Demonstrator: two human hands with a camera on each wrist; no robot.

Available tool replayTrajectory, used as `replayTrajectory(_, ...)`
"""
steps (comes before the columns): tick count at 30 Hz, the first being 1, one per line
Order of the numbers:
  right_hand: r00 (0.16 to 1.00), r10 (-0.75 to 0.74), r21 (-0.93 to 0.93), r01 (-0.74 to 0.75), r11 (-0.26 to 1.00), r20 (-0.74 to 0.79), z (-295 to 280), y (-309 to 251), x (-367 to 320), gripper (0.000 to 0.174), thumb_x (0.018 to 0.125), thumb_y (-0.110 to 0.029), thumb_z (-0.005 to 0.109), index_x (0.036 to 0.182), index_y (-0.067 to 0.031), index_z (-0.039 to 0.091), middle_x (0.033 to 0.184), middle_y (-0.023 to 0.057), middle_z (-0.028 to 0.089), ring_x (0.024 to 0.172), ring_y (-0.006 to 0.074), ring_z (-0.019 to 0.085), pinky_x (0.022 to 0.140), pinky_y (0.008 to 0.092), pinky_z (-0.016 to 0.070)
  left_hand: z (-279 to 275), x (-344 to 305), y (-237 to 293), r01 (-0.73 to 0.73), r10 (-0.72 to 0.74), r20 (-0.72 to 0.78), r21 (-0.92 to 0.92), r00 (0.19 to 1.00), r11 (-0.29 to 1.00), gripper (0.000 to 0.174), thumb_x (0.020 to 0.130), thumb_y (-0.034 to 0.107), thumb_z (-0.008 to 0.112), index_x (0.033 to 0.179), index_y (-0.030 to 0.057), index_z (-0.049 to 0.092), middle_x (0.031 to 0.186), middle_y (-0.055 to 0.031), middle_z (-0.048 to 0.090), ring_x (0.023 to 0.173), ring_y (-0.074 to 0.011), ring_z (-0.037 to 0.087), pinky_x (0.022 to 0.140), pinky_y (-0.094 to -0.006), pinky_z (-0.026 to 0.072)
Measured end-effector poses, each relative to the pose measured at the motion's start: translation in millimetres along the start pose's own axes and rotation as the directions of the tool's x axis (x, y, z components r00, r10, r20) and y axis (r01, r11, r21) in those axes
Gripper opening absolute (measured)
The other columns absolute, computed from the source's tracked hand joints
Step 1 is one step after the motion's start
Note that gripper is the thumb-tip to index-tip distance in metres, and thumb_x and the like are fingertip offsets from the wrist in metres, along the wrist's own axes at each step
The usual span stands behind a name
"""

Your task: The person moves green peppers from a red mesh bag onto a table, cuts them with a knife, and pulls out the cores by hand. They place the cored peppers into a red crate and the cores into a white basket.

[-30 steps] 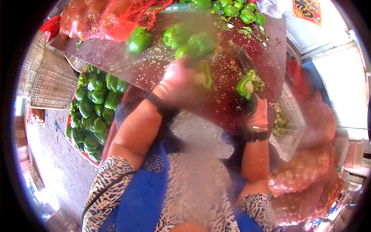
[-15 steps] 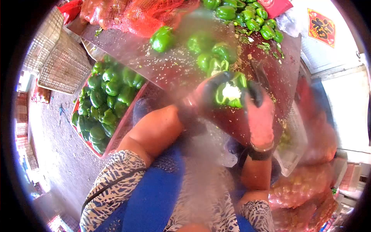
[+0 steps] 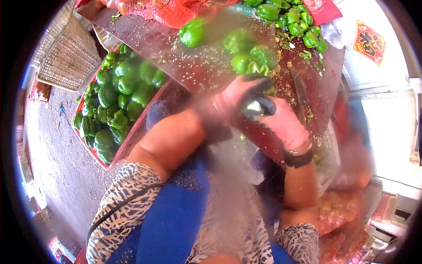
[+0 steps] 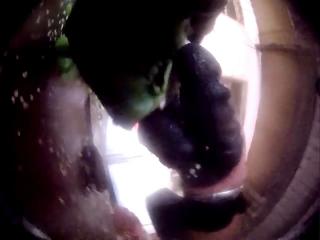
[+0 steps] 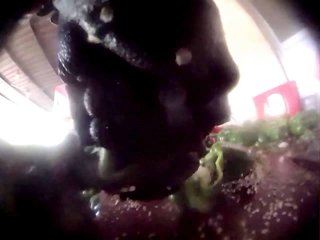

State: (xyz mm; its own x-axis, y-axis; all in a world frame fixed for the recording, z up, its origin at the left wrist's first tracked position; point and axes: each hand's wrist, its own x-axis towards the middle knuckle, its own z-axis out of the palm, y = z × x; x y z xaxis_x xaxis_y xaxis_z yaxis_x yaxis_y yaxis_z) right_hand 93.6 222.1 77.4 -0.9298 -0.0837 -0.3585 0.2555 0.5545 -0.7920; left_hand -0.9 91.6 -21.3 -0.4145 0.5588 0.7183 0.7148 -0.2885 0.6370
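Observation:
Both hands meet over the front of the table around one green bell pepper (image 3: 254, 108), mostly covered by the gloves. My left hand (image 3: 237, 97), in a pink glove with black fingers, grips it from the left and above. From the right, the matching gloved right hand (image 3: 286, 122) curls its fingers on it. In the left wrist view the pepper (image 4: 137, 97) shows green at its lower end, close to the right hand's dark fingers (image 4: 210, 115). Just beyond the hands lies a cut pepper (image 3: 258, 68), beside whole peppers (image 3: 239, 42).
Scattered seeds dot the dark red table (image 3: 206, 66). A long dark blade (image 3: 300, 90) lies right of the hands. Smaller peppers (image 3: 303, 26) are heaped at the back. A crate of peppers (image 3: 105, 165) stands left; a white basket (image 3: 332, 160) is at right. Onion-filled red net (image 3: 162, 13) sits far left.
The left hand has come from the peppers on the table to join the right on its cut pepper. The pepper's pale core, visible half a second ago, is now hidden. The head view has shifted.

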Motion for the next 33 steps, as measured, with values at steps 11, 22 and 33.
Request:
replayTrajectory(11,0.941,-0.084,-0.065,0.066,0.996,-0.329,5.9,10.7,-9.3,0.027,0.074,0.001,0.066,0.102,0.0011,0.066,0.092,0.0045,0.067,0.083,0.012,0.061,0.076,0.0264,0.0495,9.0,3.9,16.9,0.454,-0.46,0.196,-0.694,0.866,0.559,0.052,0.073,0.018,0.072,0.12,0.0042,0.056,0.119,-0.0142,0.057,0.108,-0.0273,0.056,0.094,-0.0386,0.0457)
replayTrajectory(22,0.626,-0.172,0.031,0.299,0.954,-0.761,-60.0,19.2,-34.1,0.038,0.087,-0.021,0.065,0.118,-0.0001,0.059,0.103,0.0127,0.066,0.089,0.0178,0.065,0.068,0.0256,0.0527,9.2,25.5,12.1,0.106,-0.49,0.189,-0.976,0.851,-0.192,0.049,0.089,0.036,0.052,0.12,-0.0011,0.053,0.105,-0.0157,0.063,0.094,-0.028,0.064,0.084,-0.0417,0.0522)
replayTrajectory(33,0.87,-0.194,-0.469,-0.047,0.882,-0.453,26.1,-16.6,-26.0,0.041,0.073,-0.013,0.074,0.112,-0.0042,0.062,0.104,0.0172,0.065,0.095,0.0286,0.063,0.081,0.0354,0.0501,17.3,3.9,-8.5,0.168,-0.19,-0.023,-0.378,0.981,0.911,0.042,0.089,0.019,0.06,0.127,0.003,0.051,0.124,-0.0162,0.056,0.113,-0.0289,0.055,0.097,-0.0396,0.0442)
